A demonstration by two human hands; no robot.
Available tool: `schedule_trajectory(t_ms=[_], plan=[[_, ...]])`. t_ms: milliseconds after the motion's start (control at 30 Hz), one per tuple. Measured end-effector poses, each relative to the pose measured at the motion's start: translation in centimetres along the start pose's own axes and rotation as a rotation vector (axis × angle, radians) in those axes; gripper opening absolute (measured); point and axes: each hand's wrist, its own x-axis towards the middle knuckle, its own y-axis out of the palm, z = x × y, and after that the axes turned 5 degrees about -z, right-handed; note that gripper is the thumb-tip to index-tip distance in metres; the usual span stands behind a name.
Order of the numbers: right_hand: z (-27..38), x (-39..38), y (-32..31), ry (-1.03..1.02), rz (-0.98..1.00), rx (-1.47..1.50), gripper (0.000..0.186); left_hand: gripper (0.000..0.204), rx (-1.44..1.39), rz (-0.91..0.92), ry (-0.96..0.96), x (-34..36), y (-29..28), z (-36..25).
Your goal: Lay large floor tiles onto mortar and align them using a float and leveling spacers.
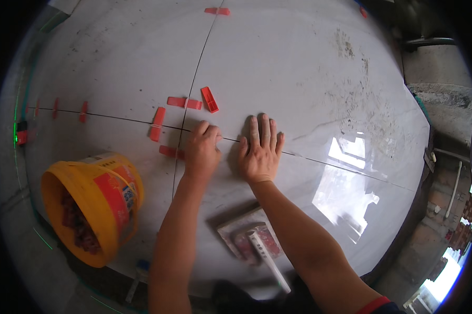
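Note:
Large glossy grey floor tiles (257, 57) meet in thin dark joints that cross left of centre. My left hand (203, 149) is closed, its fingers bunched at the joint just right of the crossing; whatever they may hold is hidden. Flat on the tile beside it, my right hand (262, 152) has its fingers spread across the same joint. A loose red levelling wedge (210, 99) lies just beyond my left hand. Around the crossing, more red wedges sit over the joints: one beyond it (184, 102), one to the left (157, 124) and one nearer (171, 152), partly hidden.
A yellow bucket (52, 183) with reddish pieces inside tilts at the left. Near my right forearm lies a square-based tool (231, 230) with a white strip (269, 260) across it. A laser device (21, 133) glows green at far left. Rough masonry (440, 99) borders the right.

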Motion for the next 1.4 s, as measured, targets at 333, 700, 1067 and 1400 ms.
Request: schedule_trajectory(t_ms=[333, 700, 1067, 1400], plan=[[-0.3, 0.0, -0.1, 0.032, 0.039, -0.003, 0.061, 0.018, -0.048, -0.201, -0.238, -0.5, 1.5, -1.6], [-0.1, 0.1, -0.2, 0.035, 0.046, 0.026, 0.062, 0.016, 0.012, -0.38, -0.346, -0.9, 2.5, -2.5], [-0.1, 0.1, -0.3, 0.031, 0.046, 0.038, 0.062, 0.015, 0.02, -0.349, -0.335, -3.2, 2.1, -2.5], [-0.1, -0.1, 0.2, -0.007, 0.016, 0.024, 0.064, 0.025, -0.039, -0.37, -0.244, -4.2, 3.3, -3.2]])
